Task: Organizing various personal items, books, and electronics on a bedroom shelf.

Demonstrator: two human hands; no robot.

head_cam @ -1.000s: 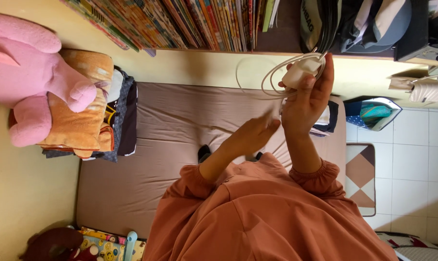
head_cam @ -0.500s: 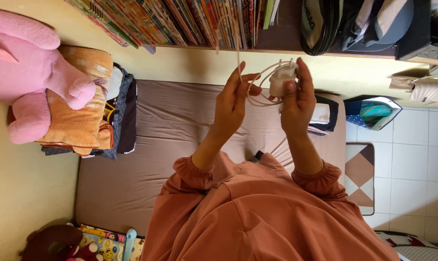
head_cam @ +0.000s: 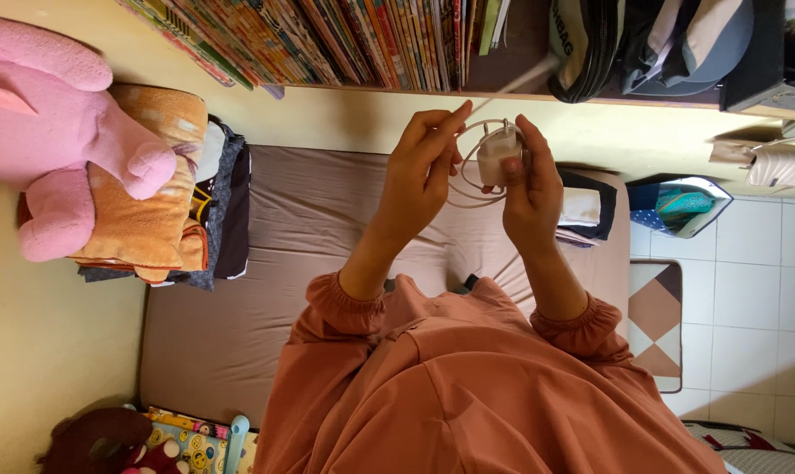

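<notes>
Both hands were raised over the mattress [head_cam: 327, 219], left hand [head_cam: 424, 171] and right hand [head_cam: 527, 189] close together, with only the charger [head_cam: 496, 156] and its cable loops [head_cam: 468, 189] between them. Just beyond the fingertips ran the shelf [head_cam: 643, 101], packed with books [head_cam: 345, 35] and bags [head_cam: 652, 39]; little room that way. Open mattress lay to the left of the hands, as far as the folded clothes [head_cam: 222, 211] and pink plush [head_cam: 55, 132]. To the right, folded cloth [head_cam: 586, 211] sat near the right hand, then the tiled floor [head_cam: 757, 290].
</notes>
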